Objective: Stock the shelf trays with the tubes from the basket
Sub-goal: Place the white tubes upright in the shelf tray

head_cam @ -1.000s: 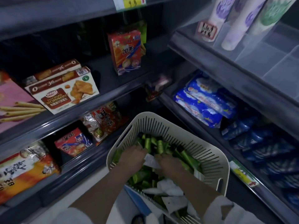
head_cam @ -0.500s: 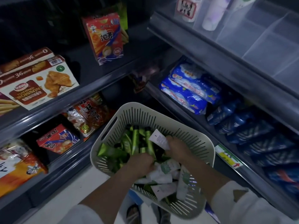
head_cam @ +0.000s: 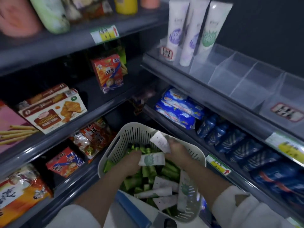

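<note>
A cream slotted basket (head_cam: pixel 131 130) sits low in the middle, full of green tubes (head_cam: pixel 169 168) and white tubes (head_cam: pixel 162 191). My left hand (head_cam: pixel 131 160) is inside it and grips a white tube with a green leaf print (head_cam: pixel 152 159). My right hand (head_cam: pixel 178 150) holds another white tube (head_cam: pixel 160 142), lifted above the basket's far rim. On the upper right shelf, clear shelf trays (head_cam: pixel 246 79) stand in a row. Three white tubes (head_cam: pixel 192 30) stand upright in the leftmost trays.
Snack boxes (head_cam: pixel 54 111) and bags (head_cam: pixel 92 137) fill the dark shelves on the left. Blue packs (head_cam: pixel 177 109) and blue bottles (head_cam: pixel 218 130) line the lower right shelf under the trays. Price labels (head_cam: pixel 218 164) stick to the shelf edges.
Both hands dug through the basket and each came up with a white tube. The right hand has risen toward the far rim. The view tilted up, showing more of the trays.
</note>
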